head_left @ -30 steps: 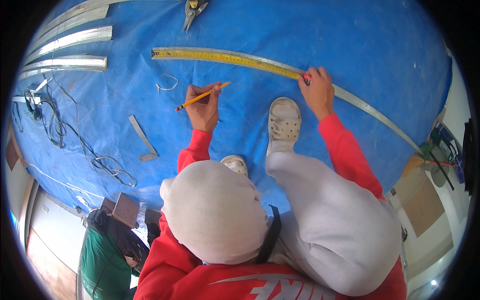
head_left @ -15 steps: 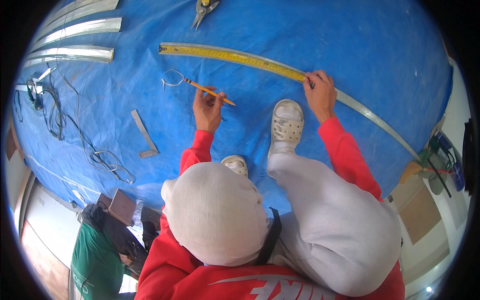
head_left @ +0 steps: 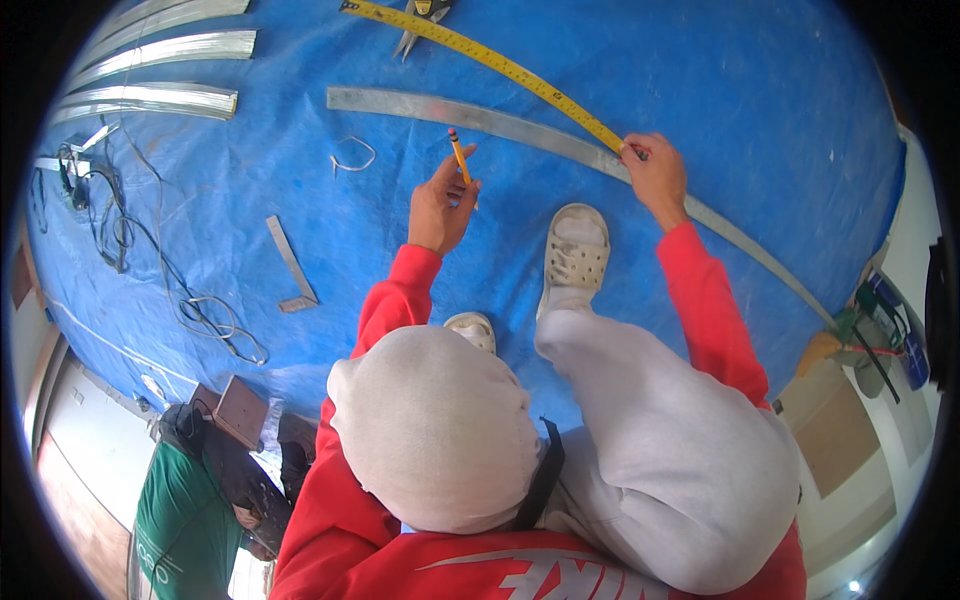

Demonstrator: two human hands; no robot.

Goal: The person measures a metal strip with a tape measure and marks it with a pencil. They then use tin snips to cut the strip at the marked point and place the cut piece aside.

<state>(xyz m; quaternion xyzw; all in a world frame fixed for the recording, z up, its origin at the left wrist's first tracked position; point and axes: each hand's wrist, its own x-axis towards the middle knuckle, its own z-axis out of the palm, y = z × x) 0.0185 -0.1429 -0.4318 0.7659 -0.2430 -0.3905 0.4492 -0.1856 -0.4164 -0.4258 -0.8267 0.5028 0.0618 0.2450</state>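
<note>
A yellow pencil [head_left: 460, 158] is held between the fingers of my left hand [head_left: 443, 208], its eraser end pointing away from me. My right hand [head_left: 655, 178] pinches a yellow tape measure [head_left: 530, 82]; its case, if any, is hidden in the hand. The blade stretches out to the far left, its end hook past the tin snips [head_left: 420, 25]. Beneath my right hand runs a long, thin metal strip [head_left: 430, 108], lying on the blue tarp and reaching toward the right edge. The tape lies apart from the strip, except near my right hand.
Stacked metal strips [head_left: 165, 48] lie at the far left. Dark cables [head_left: 120, 215] coil below them. A metal square [head_left: 288, 262] and a loop of white wire [head_left: 354, 155] rest on the tarp [head_left: 760, 130]. A person in green [head_left: 190, 510] is at lower left.
The tape blade has swung away from the metal strip, its free end going toward the tin snips. My left hand has moved slightly right and turned the pencil more upright.
</note>
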